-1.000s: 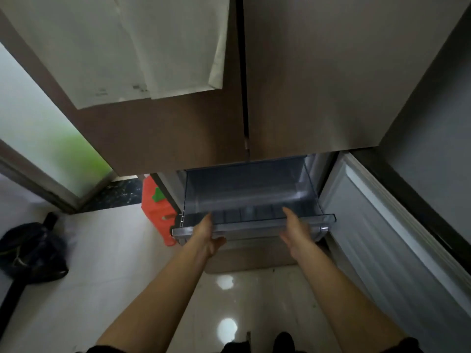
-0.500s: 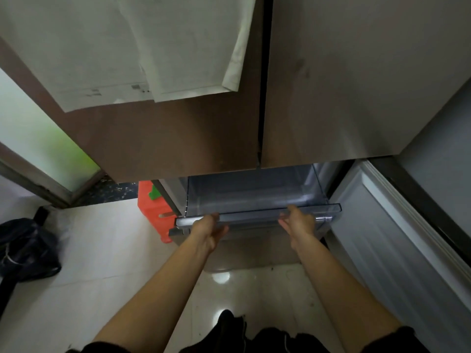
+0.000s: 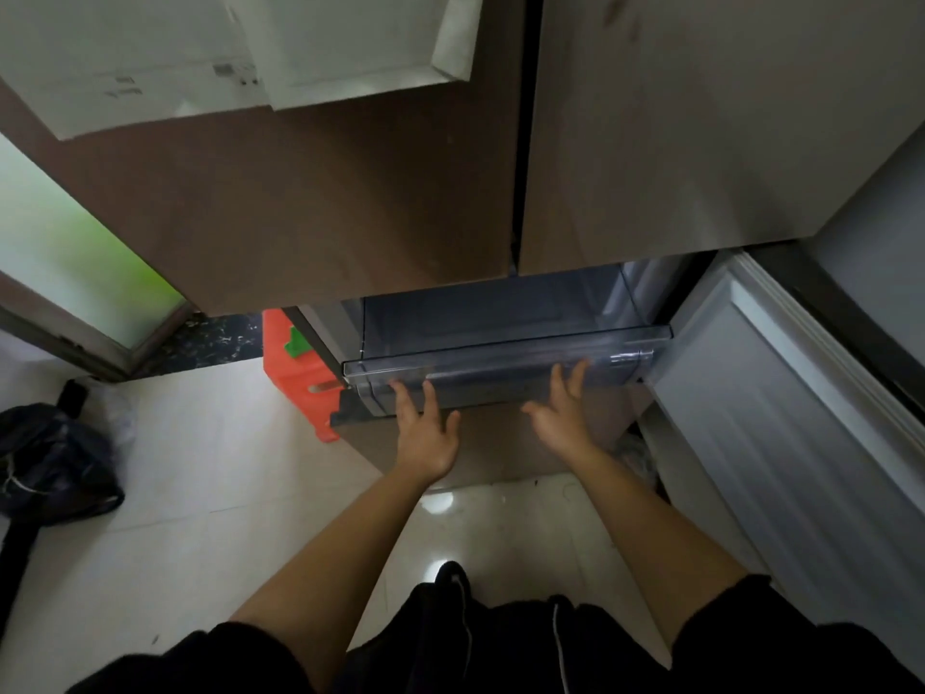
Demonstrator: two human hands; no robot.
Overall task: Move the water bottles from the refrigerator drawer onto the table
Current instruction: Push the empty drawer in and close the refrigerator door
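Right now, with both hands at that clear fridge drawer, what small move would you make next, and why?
Probably push it the rest of the way in. The clear plastic refrigerator drawer looks empty, with no bottles visible, and sticks out only partly. The left hand and right hand are spread open, fingertips against its front.

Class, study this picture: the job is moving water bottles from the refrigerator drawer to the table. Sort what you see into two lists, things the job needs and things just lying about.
Belongs to the job:
clear drawer
left hand, fingers spread
right hand, fingers spread
open lower fridge door
No bottles or table show.

Just lying about:
red stool
black bag
papers on the upper door
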